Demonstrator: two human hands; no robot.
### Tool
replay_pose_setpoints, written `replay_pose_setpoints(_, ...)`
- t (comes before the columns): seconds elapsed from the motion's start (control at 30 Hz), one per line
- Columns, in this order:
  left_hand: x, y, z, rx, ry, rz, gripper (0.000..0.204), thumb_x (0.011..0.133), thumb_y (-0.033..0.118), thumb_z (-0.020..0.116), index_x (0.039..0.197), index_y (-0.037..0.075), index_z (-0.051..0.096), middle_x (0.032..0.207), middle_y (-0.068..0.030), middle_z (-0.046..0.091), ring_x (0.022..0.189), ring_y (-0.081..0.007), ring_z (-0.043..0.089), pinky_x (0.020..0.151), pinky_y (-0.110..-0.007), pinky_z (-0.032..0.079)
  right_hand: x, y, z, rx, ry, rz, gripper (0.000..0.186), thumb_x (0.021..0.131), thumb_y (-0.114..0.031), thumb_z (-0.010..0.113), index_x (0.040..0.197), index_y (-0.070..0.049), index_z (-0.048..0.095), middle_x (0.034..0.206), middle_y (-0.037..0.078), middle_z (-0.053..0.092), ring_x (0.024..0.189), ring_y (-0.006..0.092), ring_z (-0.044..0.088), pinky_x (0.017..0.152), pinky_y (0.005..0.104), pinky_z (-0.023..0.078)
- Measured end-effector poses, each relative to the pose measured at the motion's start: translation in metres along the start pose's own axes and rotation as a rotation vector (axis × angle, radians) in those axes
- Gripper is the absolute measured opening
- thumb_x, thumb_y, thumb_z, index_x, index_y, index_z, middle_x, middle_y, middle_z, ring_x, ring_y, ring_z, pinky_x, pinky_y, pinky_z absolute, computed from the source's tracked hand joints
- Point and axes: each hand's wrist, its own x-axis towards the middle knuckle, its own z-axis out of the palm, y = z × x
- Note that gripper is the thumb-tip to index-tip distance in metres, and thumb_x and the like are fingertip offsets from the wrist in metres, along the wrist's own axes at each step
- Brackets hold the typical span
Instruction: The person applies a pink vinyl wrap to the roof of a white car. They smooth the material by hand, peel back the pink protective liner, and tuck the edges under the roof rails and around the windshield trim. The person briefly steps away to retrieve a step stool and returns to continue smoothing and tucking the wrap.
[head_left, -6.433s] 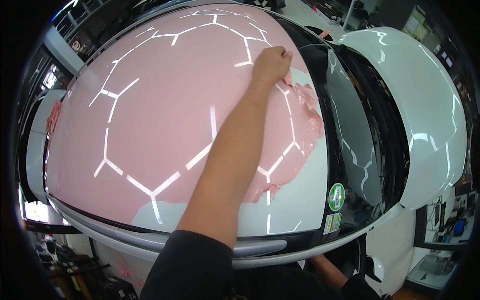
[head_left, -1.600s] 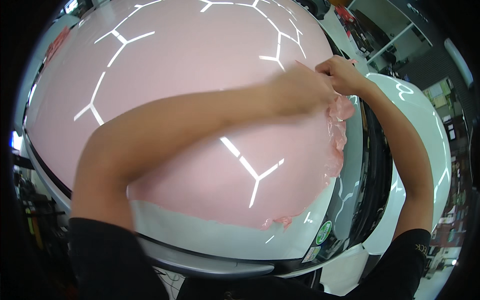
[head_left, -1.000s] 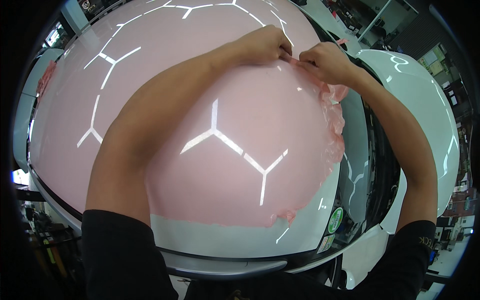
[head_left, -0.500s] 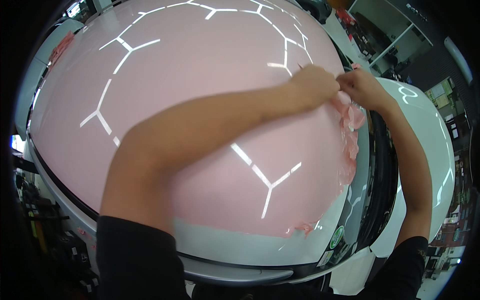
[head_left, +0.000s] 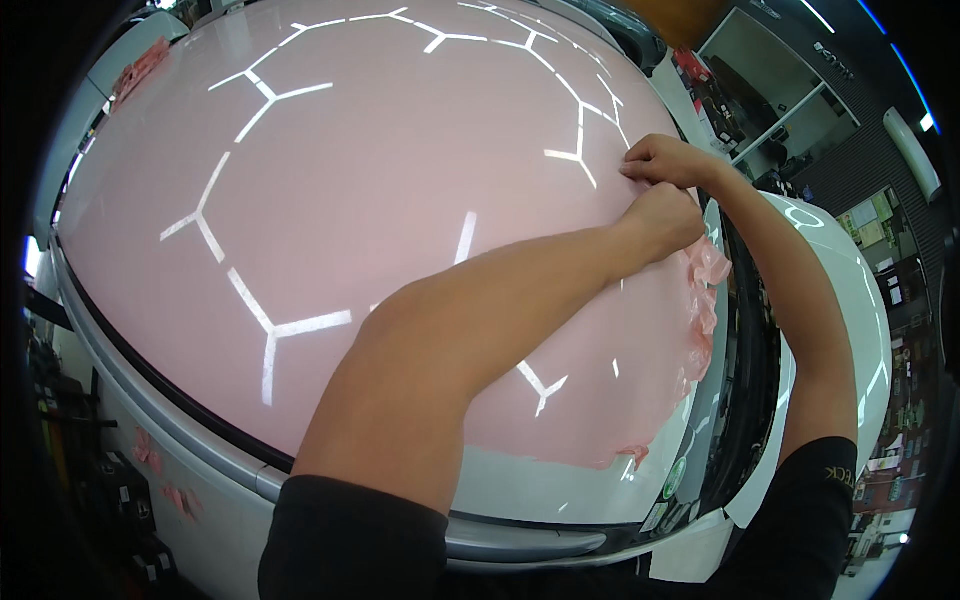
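A glossy pink film (head_left: 420, 150) covers most of a curved white vehicle panel (head_left: 530, 495), with a torn, crumpled edge (head_left: 705, 290) along the right. My left hand (head_left: 660, 222) is closed at that edge, fingertips hidden beneath it, its forearm crossing the film diagonally. Just above it, my right hand (head_left: 655, 163) is bent inward over the film, fingers curled in a pinch on the film near the edge. The film's lower border is ragged, with white surface below it.
A silver rail (head_left: 160, 365) edges the panel at lower left. A dark glazed strip (head_left: 750, 350) and a white curved body part (head_left: 850, 310) lie right. Pink scraps cling at top left (head_left: 140, 72) and low on the side (head_left: 180, 500). Shelving and workshop furniture surround the vehicle.
My left hand has moved right and down along the torn edge. My right hand has shifted leftward to above it. The view has shifted, showing more of the ceiling at top right.
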Motion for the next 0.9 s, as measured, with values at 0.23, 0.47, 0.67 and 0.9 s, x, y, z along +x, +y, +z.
replay_pose_setpoints(0.23, -0.005, -0.004, -0.009, -0.031, -0.017, 0.062, 0.008, 0.076, 0.011, 0.069, 0.079, 0.01, 0.077, 0.083, -0.0079, 0.075, 0.081, -0.0235, 0.074, 0.065, -0.037, 0.056, -0.01, 0.004, 0.018, 0.302, 0.146, 0.076, 0.044, 0.096, -0.026, 0.066, 0.068, 0.004, 0.053, 0.061, 0.002, 0.045, 0.061, 0.0101, 0.039, 0.058, 0.035, 0.036)
replay_pose_setpoints(0.47, -0.006, -0.005, -0.009, -0.057, -0.031, 0.097, 0.011, 0.079, 0.011, 0.067, 0.08, 0.014, 0.077, 0.084, -0.0076, 0.076, 0.079, -0.0236, 0.075, 0.061, -0.037, 0.056, -0.02, -0.016, 0.021, 0.149, 0.311, 0.018, 0.043, 0.091, -0.024, 0.066, 0.068, 0.007, 0.048, 0.057, 0.006, 0.034, 0.058, 0.0125, 0.032, 0.055, 0.0384, 0.032)
replay_pose_setpoints(0.67, -0.012, -0.011, -0.029, -0.009, -0.137, 0.161, 0.011, 0.079, 0.013, 0.068, 0.084, 0.011, 0.078, 0.087, -0.0101, 0.076, 0.086, -0.0267, 0.075, 0.07, -0.04, 0.058, -0.023, 0.001, 0.027, 0.173, 0.378, -0.049, 0.039, 0.09, -0.025, 0.065, 0.073, 0.008, 0.052, 0.059, 0.009, 0.036, 0.06, 0.0142, 0.034, 0.057, 0.0379, 0.035)
replay_pose_setpoints(0.9, -0.042, -0.113, -0.037, -0.217, -0.156, -0.366, 0.034, 0.092, 0.036, 0.073, 0.121, 0.02, 0.077, 0.138, -0.0053, 0.061, 0.133, -0.0293, 0.05, 0.109, -0.045, 0.043, -0.032, -0.013, 0.044, -0.037, 0.609, -0.114, 0.032, 0.091, -0.025, 0.067, 0.077, 0.004, 0.065, 0.063, 0.019, 0.053, 0.058, 0.0325, 0.047, 0.062, 0.0435, 0.042)
